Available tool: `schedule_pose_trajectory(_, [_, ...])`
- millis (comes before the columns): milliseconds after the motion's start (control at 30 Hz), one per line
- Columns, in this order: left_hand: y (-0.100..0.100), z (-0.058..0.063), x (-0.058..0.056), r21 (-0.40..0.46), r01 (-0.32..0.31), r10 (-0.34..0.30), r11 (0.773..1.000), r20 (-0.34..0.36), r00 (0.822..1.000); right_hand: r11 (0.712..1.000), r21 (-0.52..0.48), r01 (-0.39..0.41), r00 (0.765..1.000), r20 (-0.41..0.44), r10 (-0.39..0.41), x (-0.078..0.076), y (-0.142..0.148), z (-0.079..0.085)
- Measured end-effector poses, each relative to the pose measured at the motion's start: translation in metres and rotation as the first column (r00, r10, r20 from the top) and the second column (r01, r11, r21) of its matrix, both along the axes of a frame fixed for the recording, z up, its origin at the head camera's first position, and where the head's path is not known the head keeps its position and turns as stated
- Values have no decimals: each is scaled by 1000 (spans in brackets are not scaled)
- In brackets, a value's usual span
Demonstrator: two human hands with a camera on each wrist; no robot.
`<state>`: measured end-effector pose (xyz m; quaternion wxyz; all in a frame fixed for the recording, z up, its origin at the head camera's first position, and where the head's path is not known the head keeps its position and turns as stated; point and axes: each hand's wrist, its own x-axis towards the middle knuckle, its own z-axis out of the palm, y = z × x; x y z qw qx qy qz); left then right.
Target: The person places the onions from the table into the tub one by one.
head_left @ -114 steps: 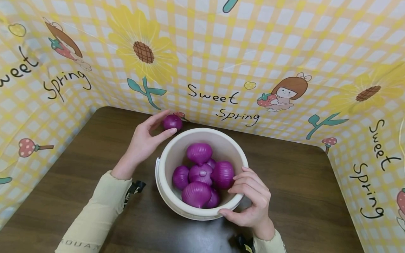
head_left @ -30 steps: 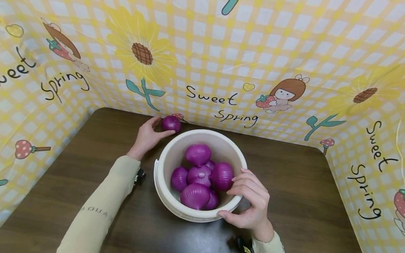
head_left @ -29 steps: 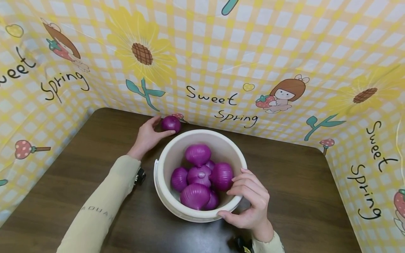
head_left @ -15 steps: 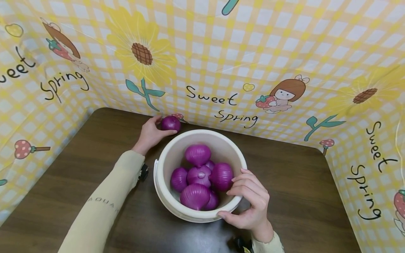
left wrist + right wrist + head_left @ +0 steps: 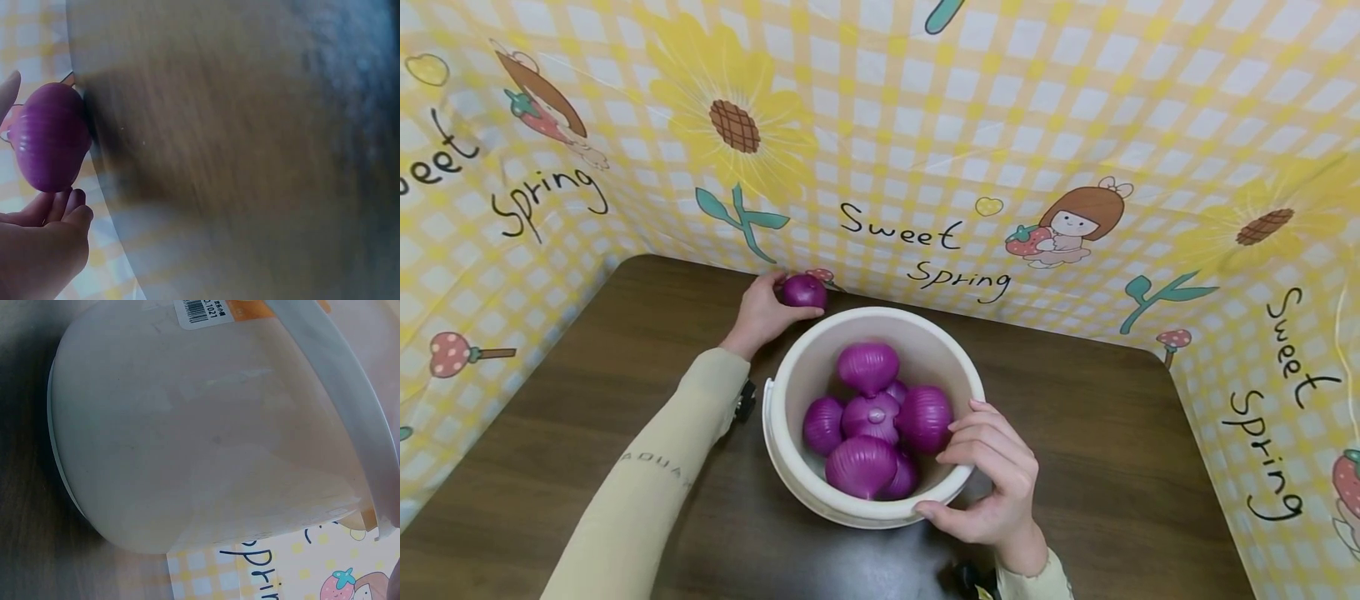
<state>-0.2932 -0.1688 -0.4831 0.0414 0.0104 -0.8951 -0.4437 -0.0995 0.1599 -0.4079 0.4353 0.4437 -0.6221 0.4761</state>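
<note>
Near the table's back edge, my left hand (image 5: 765,312) holds a glossy purple onion (image 5: 803,291), its thumb on the near side and fingers at the left. Close up in the left wrist view, the onion (image 5: 53,137) has curled fingertips (image 5: 72,203) against one end. A white bucket (image 5: 966,367) stands to the right of that onion, with several purple onions (image 5: 861,467) heaped inside. My right hand (image 5: 996,471) grips the bucket's right rim, fingers over the inside and thumb at the front. In the right wrist view, the bucket's outer wall (image 5: 375,287) is not visible; only the right camera shows it.
The bucket's white handle (image 5: 769,408) hangs at its left side. The dark wooden table (image 5: 1090,450) meets a yellow checked cloth (image 5: 895,108) at the back and both sides. A barcode label (image 5: 203,311) shows on the bucket.
My left hand has moved in closer around the single onion, its thumb sliding further right along the near side. The right hand and the bucket stay in place.
</note>
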Motion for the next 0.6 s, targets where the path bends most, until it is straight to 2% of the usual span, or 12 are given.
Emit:
schedule_pose_trajectory(333, [1, -9, -4, -4, 0, 0, 1000, 19, 1000, 1000, -3, 2, 1000, -8, -2, 1, 0, 1])
schedule_pose_trajectory(600, [1, -12, -2, 34, -8, 8, 999, 13, 1000, 1000, -4, 2, 1000, -10, -2, 2, 0, 1])
